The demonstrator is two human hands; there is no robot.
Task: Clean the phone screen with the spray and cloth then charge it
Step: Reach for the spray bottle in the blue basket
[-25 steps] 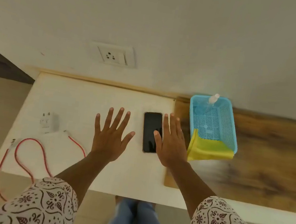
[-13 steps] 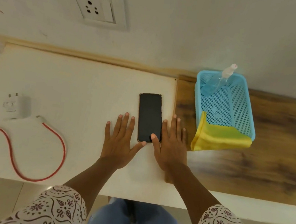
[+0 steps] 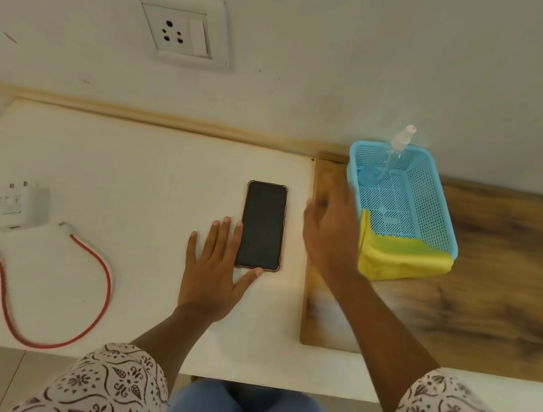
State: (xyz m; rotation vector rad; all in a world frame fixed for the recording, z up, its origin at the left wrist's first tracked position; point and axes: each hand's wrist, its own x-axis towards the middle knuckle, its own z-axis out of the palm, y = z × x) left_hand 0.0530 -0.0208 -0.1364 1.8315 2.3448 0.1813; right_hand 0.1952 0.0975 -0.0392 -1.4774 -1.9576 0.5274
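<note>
A black phone (image 3: 262, 225) lies face up on the white table (image 3: 129, 170). My left hand (image 3: 217, 268) rests flat beside it, fingers spread, thumb at the phone's near corner. My right hand (image 3: 331, 227) is raised and blurred between the phone and a blue basket (image 3: 435, 206), empty, fingers apart. In the basket a clear spray bottle (image 3: 390, 156) leans against the far wall. A yellow cloth (image 3: 401, 261) drapes over the basket's near edge. A white charger (image 3: 23, 206) and its red cable (image 3: 46, 280) lie at the left.
A wall socket (image 3: 175, 32) sits above the table's far edge. The basket stands on a brown wooden surface (image 3: 492, 304) right of the white table. The cable hangs over the table's left front edge. My knees show below the front edge.
My right hand has lifted off the table beside the phone and moved right and forward toward the basket. The left hand stays flat by the phone. The camera has come closer.
</note>
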